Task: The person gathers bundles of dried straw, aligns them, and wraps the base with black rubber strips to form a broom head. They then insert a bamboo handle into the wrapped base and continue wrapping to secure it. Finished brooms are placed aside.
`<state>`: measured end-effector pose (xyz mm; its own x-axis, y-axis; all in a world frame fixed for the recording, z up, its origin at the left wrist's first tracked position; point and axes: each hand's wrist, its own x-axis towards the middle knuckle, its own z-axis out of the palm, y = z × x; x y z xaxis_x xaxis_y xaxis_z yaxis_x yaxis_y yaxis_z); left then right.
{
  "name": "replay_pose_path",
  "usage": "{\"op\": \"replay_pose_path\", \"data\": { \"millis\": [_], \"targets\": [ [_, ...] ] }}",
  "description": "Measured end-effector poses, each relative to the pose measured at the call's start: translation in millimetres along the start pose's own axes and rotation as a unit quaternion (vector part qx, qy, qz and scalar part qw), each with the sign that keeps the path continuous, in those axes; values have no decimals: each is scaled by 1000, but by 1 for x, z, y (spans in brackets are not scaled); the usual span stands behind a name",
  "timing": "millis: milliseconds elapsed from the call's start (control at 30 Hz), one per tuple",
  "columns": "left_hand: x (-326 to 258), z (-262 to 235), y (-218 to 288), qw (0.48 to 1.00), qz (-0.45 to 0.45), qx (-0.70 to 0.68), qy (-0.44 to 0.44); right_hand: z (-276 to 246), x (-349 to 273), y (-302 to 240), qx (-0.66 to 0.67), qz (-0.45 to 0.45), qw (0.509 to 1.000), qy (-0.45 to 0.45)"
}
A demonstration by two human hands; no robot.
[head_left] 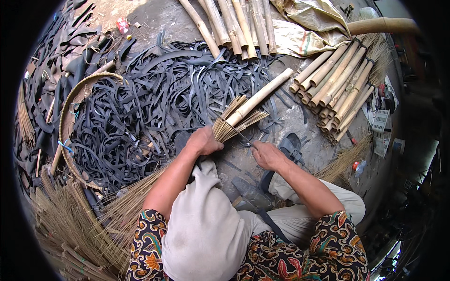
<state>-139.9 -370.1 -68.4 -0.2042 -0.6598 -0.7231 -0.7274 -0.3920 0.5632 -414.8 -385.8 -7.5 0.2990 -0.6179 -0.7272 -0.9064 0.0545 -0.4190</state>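
Mostly straw tan and rubbery black going on here

The broom bristles (234, 122) are showing up pale straw-tan, and the bamboo stick (262, 95) running into them is looking light yellowish-beige. The rubber strips (154, 98) are sitting there dark charcoal, nearly black. The bundled bamboo poles (338, 89) are glowing that same sandy tan. The shirt sleeves (328, 248) are sporting a busy batik print, black with orange, red and cream flowers, while the trousers (206, 229) are looking plain off-white. A small can (124, 27) is showing red, and the sack (304, 28) is looking dull khaki.
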Motion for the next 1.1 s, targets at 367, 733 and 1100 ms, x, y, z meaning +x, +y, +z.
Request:
{"op": "replay_pose_path", "data": {
  "millis": [367, 733, 1100],
  "targets": [
    [10, -2, -27, 988, 82, -124, -32, -54, 24, 34, -30, 9, 995, 99],
    [20, 14, -35, 989, 92, -113, -27, -22, 12, 13, -87, -61, 994, -7],
    [-10, 2, -11, 998, -32, 19, 40, -20, 25, 16, -9, -19, 999, 43]
  ]
}}
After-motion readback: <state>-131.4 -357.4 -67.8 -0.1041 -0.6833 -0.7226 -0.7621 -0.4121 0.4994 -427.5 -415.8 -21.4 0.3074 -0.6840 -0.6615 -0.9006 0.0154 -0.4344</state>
